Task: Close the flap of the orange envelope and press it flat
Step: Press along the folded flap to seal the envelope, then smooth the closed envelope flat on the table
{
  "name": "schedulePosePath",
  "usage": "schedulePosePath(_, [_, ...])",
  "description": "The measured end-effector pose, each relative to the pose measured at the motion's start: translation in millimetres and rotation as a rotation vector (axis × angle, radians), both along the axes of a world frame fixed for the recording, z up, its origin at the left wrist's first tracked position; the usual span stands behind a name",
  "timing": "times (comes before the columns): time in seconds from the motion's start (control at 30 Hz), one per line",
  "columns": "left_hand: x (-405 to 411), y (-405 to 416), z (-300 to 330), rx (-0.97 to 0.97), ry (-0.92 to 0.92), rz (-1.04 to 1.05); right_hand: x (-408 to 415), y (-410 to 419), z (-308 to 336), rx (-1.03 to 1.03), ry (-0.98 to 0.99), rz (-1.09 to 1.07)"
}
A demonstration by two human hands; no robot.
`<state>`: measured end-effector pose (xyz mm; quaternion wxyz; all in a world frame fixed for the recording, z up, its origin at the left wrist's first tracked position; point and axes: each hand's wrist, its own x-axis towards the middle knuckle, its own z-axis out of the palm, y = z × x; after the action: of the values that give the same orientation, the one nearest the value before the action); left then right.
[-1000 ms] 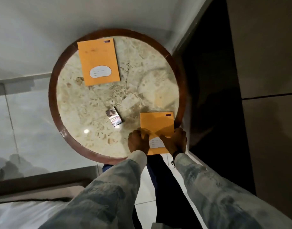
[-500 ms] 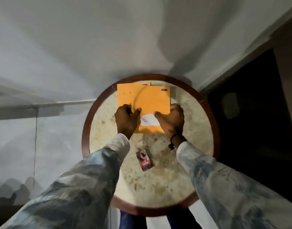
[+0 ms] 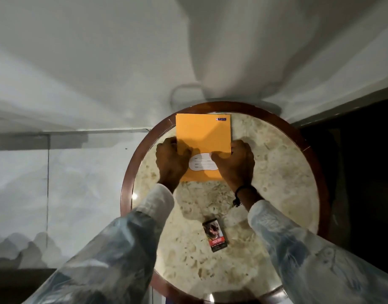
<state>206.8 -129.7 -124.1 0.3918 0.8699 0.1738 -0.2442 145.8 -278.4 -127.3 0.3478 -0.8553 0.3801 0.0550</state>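
Note:
An orange envelope [image 3: 202, 132] with a white label patch lies flat at the far side of the round marble table [image 3: 276, 172]. No raised flap shows on its upper face. My left hand [image 3: 171, 163] grips its left edge, thumb on top. On the other side my right hand [image 3: 234, 164] holds the right edge, its thumb resting on the label. A second orange envelope that lay here in the earlier frames is hidden.
A small dark printed box [image 3: 214, 234] lies on the table between my forearms. The table has a brown wooden rim [image 3: 127, 183]. Behind it stands a white wall, and a dark area lies to the right.
Both hands have carried the orange envelope from the table's near right edge to its far side, over the other orange envelope, which no longer shows.

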Motion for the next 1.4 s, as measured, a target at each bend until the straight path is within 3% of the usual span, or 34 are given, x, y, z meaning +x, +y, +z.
schedulePosePath(0.1, [5.7, 10.3, 6.3, -0.087, -0.045, -0.078, 8.4, -15.9, 0.0, 0.121, -0.010, -0.058])
schedulePosePath(0.27, [-11.5, 11.6, 15.1, -0.183, -0.323, -0.167, 25.0, -26.3, 14.2, 0.324, -0.135, -0.074])
schedulePosePath(0.4, [-33.7, 16.8, 25.4, -0.146, -0.524, -0.061, -1.5, -11.6, 38.6, 0.112, -0.530, 0.016])
schedulePosePath(0.47, [-49.7, 14.4, 26.9, -0.073, -0.517, -0.009, -22.1, 1.3, 41.2, 0.020, -0.589, 0.063])
schedulePosePath(0.57, [-64.1, 10.5, 25.1, -0.072, -0.414, -0.037, -36.2, 11.1, 40.2, -0.039, -0.509, 0.090])
schedulePosePath(0.63, [-58.6, 11.3, 26.4, -0.115, -0.424, -0.070, -29.3, 10.6, 42.8, 0.033, -0.438, 0.082])
schedulePosePath(0.7, [-50.3, 14.5, 26.3, -0.115, -0.406, -0.085, -19.1, 7.1, 45.0, 0.089, -0.265, 0.083])
schedulePosePath(0.87, [-39.3, 13.8, 18.1, 0.082, -0.145, -0.126, -3.1, 3.5, 31.5, 0.104, 0.151, 0.078])
schedulePosePath(1.0, [-42.6, 10.9, 12.5, 0.133, -0.095, -0.118, -1.0, 4.3, 19.4, 0.076, 0.179, 0.099])
schedulePosePath(1.13, [-47.3, 5.1, 17.1, 0.326, -0.220, -0.196, -19.8, 0.0, 28.9, 0.032, 0.102, 0.027])
schedulePosePath(1.23, [-38.9, -10.5, 17.2, 0.341, -0.384, -0.456, -62.9, 5.7, 43.4, -0.016, 0.063, 0.110])
schedulePosePath(1.33, [-37.2, -19.9, -0.2, 0.339, -0.352, -0.878, -123.6, 21.4, 48.6, -0.056, 0.118, 0.350])
schedulePosePath(1.4, [-39.4, -17.8, -17.2, 0.382, -0.324, -0.963, -157.1, 34.1, 46.1, -0.057, 0.246, 0.498])
